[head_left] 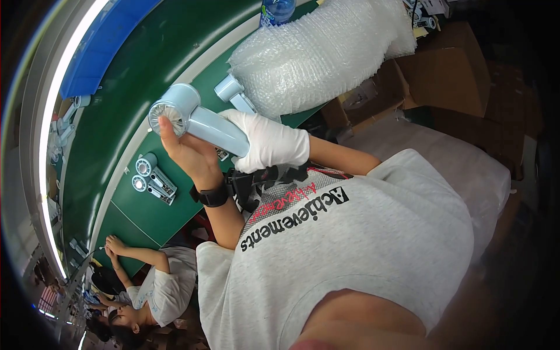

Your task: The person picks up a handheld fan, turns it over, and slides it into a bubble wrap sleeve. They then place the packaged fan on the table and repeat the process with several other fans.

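A light-blue handheld fan (213, 127) is raised above the green table, its round grille turned toward the left. My right hand (268, 143), in a white glove, is closed around the lower end of its handle. My left hand (189, 153), bare with a black band at the wrist, supports the fan's head, one finger against the grille; its other fingers are partly hidden. Behind the handle, another light-blue fan (230, 90) lies beside the bubble wrap. Two more fans (153, 178) lie left of my hands, their handles showing circuit boards.
A large roll of bubble wrap (321, 52) and a blue-tinted bottle (277, 10) stand at the back. An open cardboard box (446, 70) is at the right. A green conveyor (131, 87) runs along the far side, past a blue bin (108, 44). Another person (166, 286) works at lower left.
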### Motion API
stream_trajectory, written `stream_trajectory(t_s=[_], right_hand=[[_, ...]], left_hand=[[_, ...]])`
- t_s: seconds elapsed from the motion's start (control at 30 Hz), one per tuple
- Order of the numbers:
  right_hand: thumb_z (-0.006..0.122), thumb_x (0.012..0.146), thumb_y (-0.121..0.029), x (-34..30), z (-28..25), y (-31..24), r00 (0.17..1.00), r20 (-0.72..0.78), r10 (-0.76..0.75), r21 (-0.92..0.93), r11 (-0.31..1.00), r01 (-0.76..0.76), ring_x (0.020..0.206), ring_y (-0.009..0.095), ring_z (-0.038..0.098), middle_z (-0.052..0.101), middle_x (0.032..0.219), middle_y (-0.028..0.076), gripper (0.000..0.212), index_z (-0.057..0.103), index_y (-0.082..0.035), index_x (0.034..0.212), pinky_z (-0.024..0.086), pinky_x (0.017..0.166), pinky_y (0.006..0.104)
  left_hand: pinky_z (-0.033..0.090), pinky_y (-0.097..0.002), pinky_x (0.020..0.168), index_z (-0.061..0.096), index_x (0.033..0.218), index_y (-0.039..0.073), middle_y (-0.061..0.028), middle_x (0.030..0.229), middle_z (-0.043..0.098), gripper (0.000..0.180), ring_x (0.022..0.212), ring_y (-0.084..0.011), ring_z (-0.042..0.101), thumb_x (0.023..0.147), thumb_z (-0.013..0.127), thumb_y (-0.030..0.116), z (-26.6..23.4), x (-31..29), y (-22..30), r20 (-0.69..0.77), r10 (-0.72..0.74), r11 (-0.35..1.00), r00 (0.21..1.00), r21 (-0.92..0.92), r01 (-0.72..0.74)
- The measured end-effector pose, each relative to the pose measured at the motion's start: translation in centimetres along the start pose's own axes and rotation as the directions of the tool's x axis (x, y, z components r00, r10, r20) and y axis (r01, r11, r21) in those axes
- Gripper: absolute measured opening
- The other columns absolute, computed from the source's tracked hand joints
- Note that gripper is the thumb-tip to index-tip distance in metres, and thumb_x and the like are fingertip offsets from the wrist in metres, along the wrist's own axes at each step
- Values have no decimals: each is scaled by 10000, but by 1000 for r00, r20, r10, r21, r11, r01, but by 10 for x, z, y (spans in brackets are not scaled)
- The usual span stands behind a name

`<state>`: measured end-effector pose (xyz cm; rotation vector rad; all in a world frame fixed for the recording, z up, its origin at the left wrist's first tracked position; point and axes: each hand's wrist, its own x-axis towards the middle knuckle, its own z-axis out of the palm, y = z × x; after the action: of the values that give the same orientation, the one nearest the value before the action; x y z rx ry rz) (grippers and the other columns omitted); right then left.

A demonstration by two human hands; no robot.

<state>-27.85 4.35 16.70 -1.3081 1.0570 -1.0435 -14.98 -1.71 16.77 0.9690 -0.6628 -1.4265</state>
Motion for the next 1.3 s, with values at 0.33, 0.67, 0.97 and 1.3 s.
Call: stream_trajectory(t_s=[0.33, 0.67, 0.97, 1.3], right_hand=[[545, 813, -310, -4, -11, -2, 843, 515, 159, 771, 343, -536, 441, 153, 529, 548, 675, 91, 441, 440, 25, 1080, 419, 393, 233], [453, 867, -416, 7, 4, 5, 931, 346, 118, 914, -266, -306, 597, 169, 568, 563, 820, 118, 473, 463, -3, 1098, 461, 480, 270], [512, 867, -269, 6, -13, 14, 947, -145, 288, 892, 453, -1, 751, 167, 559, 539, 981, 104, 481, 316, -39, 1242, 479, 673, 275], [501, 871, -195, -17, -33, 13, 952, -283, 120, 718, 684, 127, 1264, 211, 237, 176, 1393, 154, 720, 15, 6, 1363, 232, 1019, 296]], left_hand=[[435, -403, 846, 407, 1157, 8, -180, 1103, 503, 548, 1022, -361, 500, 840, 472, 450, 13, -6, 0, 20, -104, 986, 994, -126, 106], [390, -404, 922, 289, 1267, -47, -221, 1201, 444, 855, 1061, -324, 478, 760, 438, 625, -12, -9, -74, 441, -252, 947, 861, -72, 314], [335, -404, 963, 384, 1202, -1, -174, 1193, 456, 658, 1107, -290, 434, 770, 489, 484, -108, 34, -183, 649, -546, 821, 530, 289, 493], [224, -443, 1025, 477, 1152, 45, -155, 1170, 473, 539, 1174, -361, 338, 750, 567, 392, -124, 14, -139, 609, -673, -203, 421, 395, -896]])
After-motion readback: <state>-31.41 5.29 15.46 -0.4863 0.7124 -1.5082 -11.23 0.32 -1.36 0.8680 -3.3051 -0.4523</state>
